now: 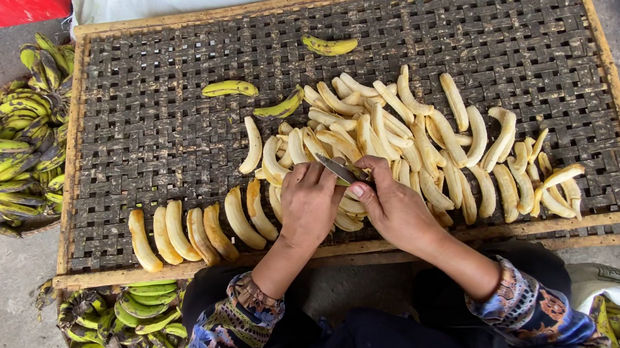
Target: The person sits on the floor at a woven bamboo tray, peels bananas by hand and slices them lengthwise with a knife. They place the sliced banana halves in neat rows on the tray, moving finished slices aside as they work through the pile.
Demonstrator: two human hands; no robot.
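Both sleeves [263, 311] are framing my hands over the woven tray [166, 136]: my left hand [308, 205] is curling shut around something hidden, my right hand [391, 203] is pinching a knife [340, 169] above the peeled bananas [399, 140].

A wood-framed woven tray [158, 67] carries peeled bananas [399, 140] and three unpeeled bananas [230, 88]

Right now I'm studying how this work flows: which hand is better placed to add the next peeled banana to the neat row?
Probably the left hand: it lies nearest the row, while the right hand seems to hold the knife.
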